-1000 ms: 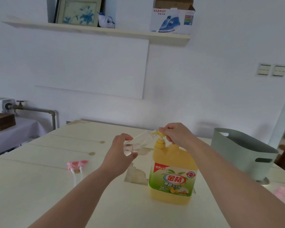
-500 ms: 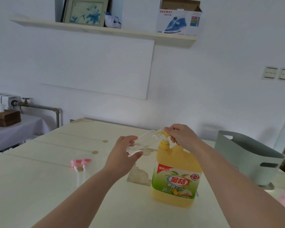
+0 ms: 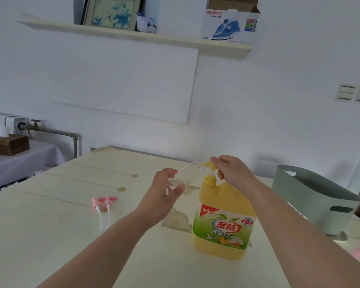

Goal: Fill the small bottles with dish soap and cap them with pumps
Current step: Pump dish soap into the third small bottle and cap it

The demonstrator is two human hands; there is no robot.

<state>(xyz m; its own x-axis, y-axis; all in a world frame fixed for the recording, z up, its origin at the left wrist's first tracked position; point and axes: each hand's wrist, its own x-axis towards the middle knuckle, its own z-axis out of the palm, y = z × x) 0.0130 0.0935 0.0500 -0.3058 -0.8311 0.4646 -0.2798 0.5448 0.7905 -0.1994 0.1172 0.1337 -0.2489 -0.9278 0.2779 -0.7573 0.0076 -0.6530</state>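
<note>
The person's left hand (image 3: pixel 163 194) is curled round the lower part of a small clear plastic bottle (image 3: pixel 184 178), thumb on the near side and fingers wrapped over the far side. The small clear plastic bottle is held above the table and tilted, its base inside the grip and its neck pointing up and to the right, out past the fingertips. The mouth of it sits right at the spout of the yellow pump head (image 3: pixel 210 165) on the big yellow dish soap jug (image 3: pixel 222 221). The right hand (image 3: pixel 231 171) is on that pump head from above, fingers bent over the top and thumb tucked down beside the stem.

The jug stands upright on the pale wooden table (image 3: pixel 50 235), just right of the left wrist. Two pink pumps with white dip tubes (image 3: pixel 104 202) lie side by side on the table, well off to the left of the left hand. A grey-green plastic basket (image 3: pixel 312 200) stands behind the right forearm.
</note>
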